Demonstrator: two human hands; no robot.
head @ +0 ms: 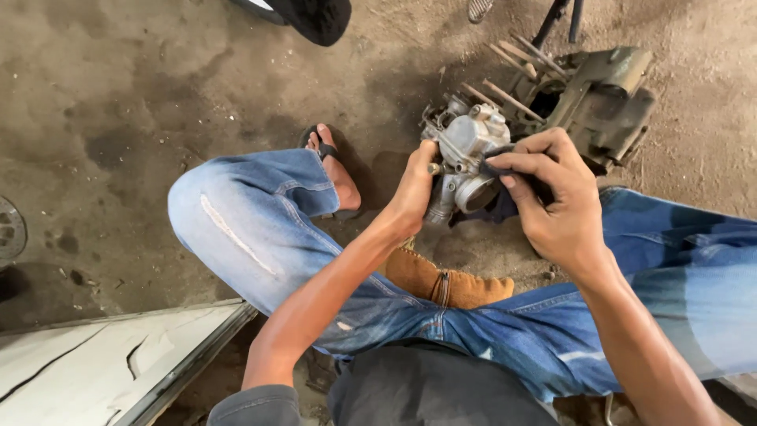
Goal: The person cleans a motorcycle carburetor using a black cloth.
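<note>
I hold a grey metal carburettor in front of my knees. My left hand grips its left side, thumb up along the body. My right hand presses a dark cloth against the carburettor's right side, near its round opening. Both my legs are in blue jeans, knees spread, over a dirt floor.
A greasy engine block with long studs lies on the ground just behind the carburettor. A brown leather pouch sits between my legs. My sandalled foot is at the left. A white cracked panel lies bottom left. Another person's dark shoe is at the top.
</note>
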